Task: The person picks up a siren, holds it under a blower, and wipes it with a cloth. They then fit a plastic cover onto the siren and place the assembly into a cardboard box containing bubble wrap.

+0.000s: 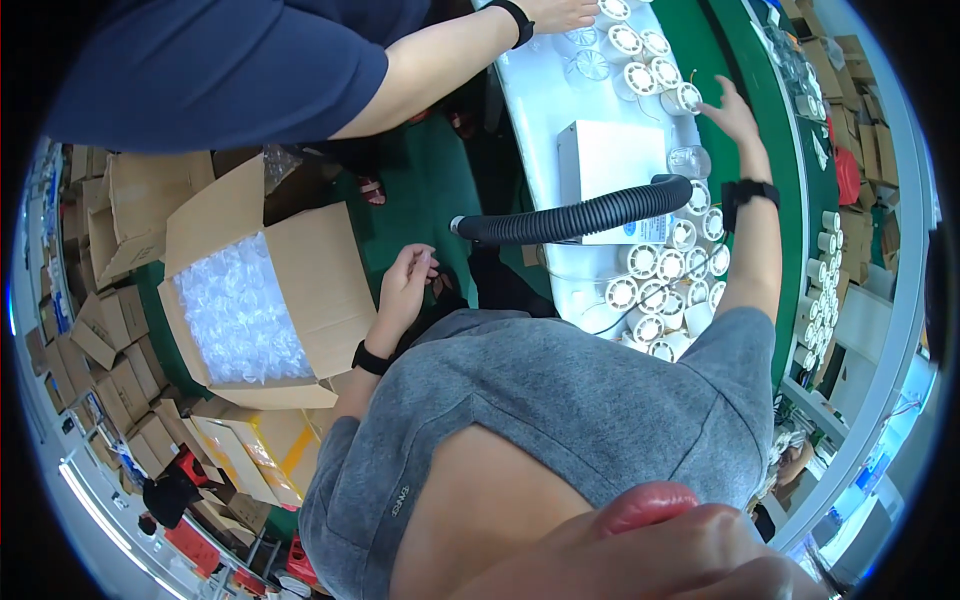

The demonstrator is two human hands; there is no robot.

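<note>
My right hand (734,112) reaches over the far part of the white tabletop (540,110), fingers spread and holding nothing I can see. Its thumb is beside a white round part (684,98) with a slotted, wheel-like top; whether they touch I cannot tell. My left hand (403,282) is off the table, between an open carton and my body. Its fingers are loosely curled together, and nothing shows in them. More white round parts (670,265) stand in a cluster on the near part of the table. A clear plastic cup (688,161) lies close to the white box.
A black corrugated hose (580,222) arches across a white box (610,160). On the left stands a carton (325,270) of clear plastic pieces (240,310). A co-worker's hand (555,14) is among parts at the table's far end. A green belt (775,200) borders the table.
</note>
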